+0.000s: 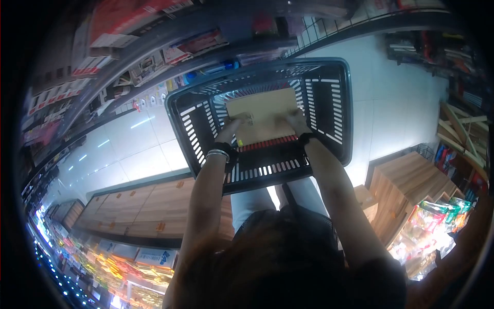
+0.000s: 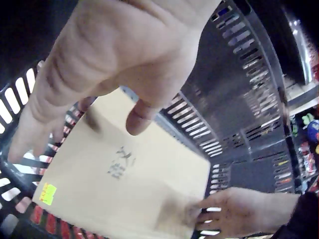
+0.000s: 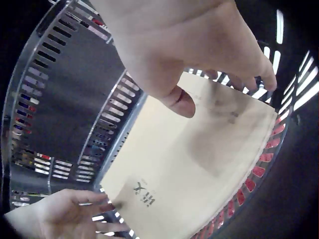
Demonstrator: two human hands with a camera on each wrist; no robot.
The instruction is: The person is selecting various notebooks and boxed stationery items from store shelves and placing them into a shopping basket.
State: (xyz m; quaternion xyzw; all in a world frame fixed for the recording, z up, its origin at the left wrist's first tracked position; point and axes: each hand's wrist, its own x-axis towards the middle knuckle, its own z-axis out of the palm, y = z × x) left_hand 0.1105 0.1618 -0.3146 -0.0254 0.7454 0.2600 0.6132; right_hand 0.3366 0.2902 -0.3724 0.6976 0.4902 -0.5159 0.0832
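Observation:
A tan paper-covered book or pad lies flat at the bottom of a black slotted shopping basket. Dark printed characters and a small yellow-green sticker mark its cover. On the left side, my left hand reaches down with its fingers spread along the pad's edge and its thumb over the cover. My right hand lies by the opposite edge, fingers extended, thumb above the cover. In the right wrist view, the left fingertips come right at the pad's edge.
Stocked shelves run beyond the basket. Wooden cabinets stand at the left, with packaged goods below them in view. A wooden display box and shiny packets are at the right. Pale floor tiles show around the basket.

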